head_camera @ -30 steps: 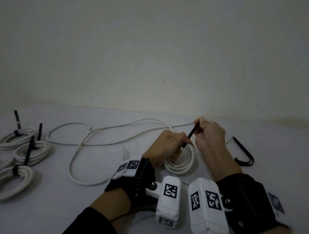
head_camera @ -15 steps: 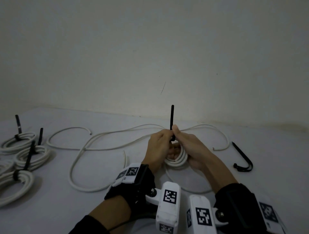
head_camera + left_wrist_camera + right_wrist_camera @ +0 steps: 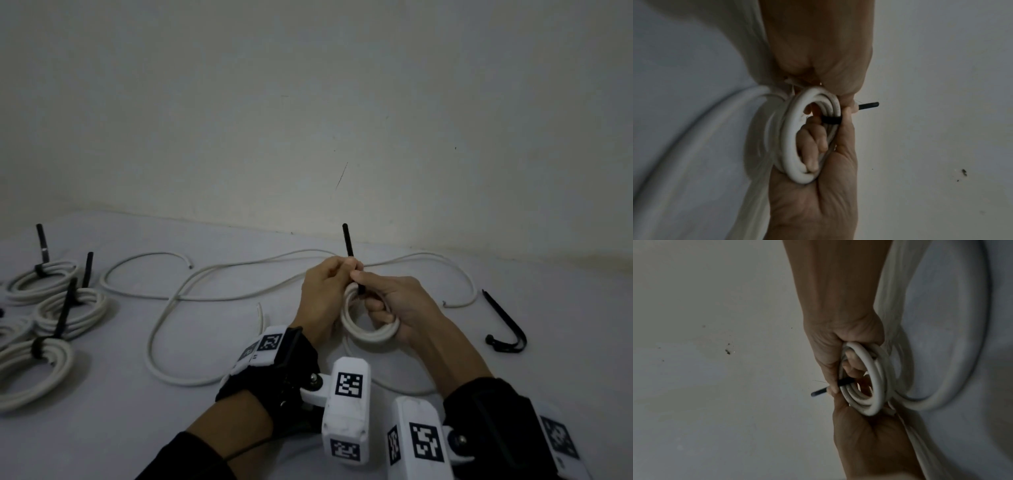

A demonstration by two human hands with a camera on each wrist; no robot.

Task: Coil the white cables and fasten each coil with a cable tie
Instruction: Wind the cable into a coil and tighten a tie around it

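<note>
A small white cable coil (image 3: pixel 370 334) is held upright just above the grey surface, in front of me. My right hand (image 3: pixel 376 305) grips it with fingers curled through the ring (image 3: pixel 875 382) and its thumb against the black cable tie (image 3: pixel 347 240). The tie's band wraps the top of the coil (image 3: pixel 831 120). Its tail (image 3: pixel 869 105) stands straight up. My left hand (image 3: pixel 346 270) pinches that tail right at the coil, between thumb and fingertips. The tie's head is hidden by the fingers.
Loose white cables (image 3: pixel 212 298) snake over the surface behind and to the left of my hands. Three tied coils (image 3: pixel 72 308) lie at the far left. A spare black cable tie (image 3: pixel 507 325) lies to the right. A plain wall rises close behind.
A second ago my right hand drew the tie's tail out slantwise over the flat-lying coil. Now the tail points straight up, the coil stands tilted up and both hands meet at its top.
</note>
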